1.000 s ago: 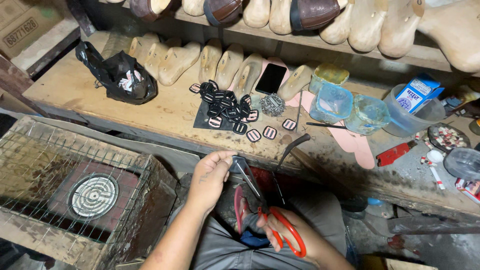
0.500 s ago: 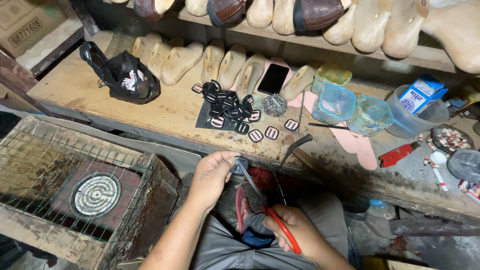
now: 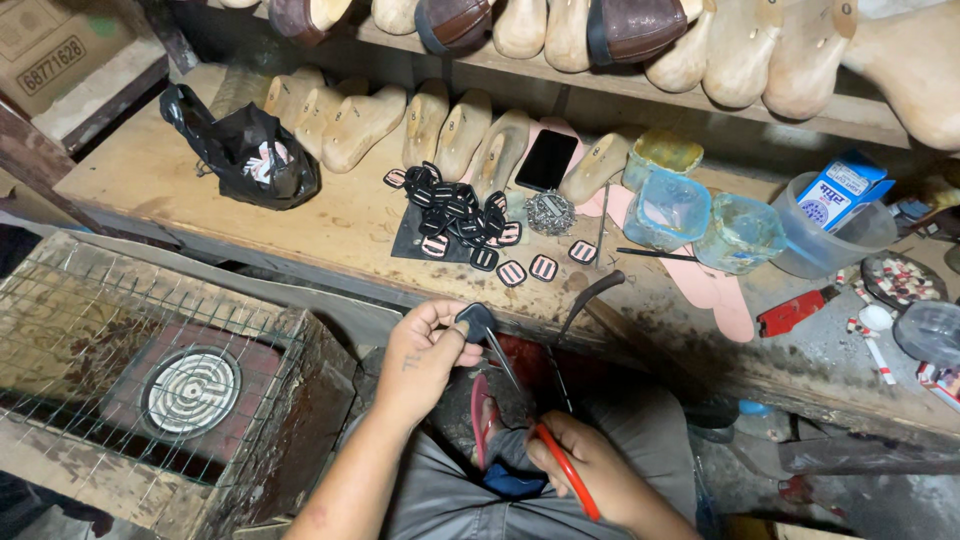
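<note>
While a second ago the left hand (image 3: 425, 355) sat lower, it now pinches the small dark leather patch (image 3: 474, 320) higher; right hand (image 3: 585, 470) clamps red-handled scissors (image 3: 540, 425), blades at patch edge — trimming ongoing.

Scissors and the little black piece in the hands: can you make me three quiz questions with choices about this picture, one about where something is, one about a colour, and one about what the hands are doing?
1. Where does the black plastic bag lie?
A. on the left end of the wooden bench
B. inside the wire cage
C. on the top shelf

2. What colour are the handles of the scissors?
A. blue
B. red
C. yellow

3. What is the left hand doing?
A. lying flat and empty
B. pinching a small dark piece
C. holding the phone

Answers:
1. A, the bag sits on the bench beside the pale shoe lasts.
2. B, a red handle shows in the right hand.
3. B, thumb and fingers close on the piece, at the scissor blades.
</note>
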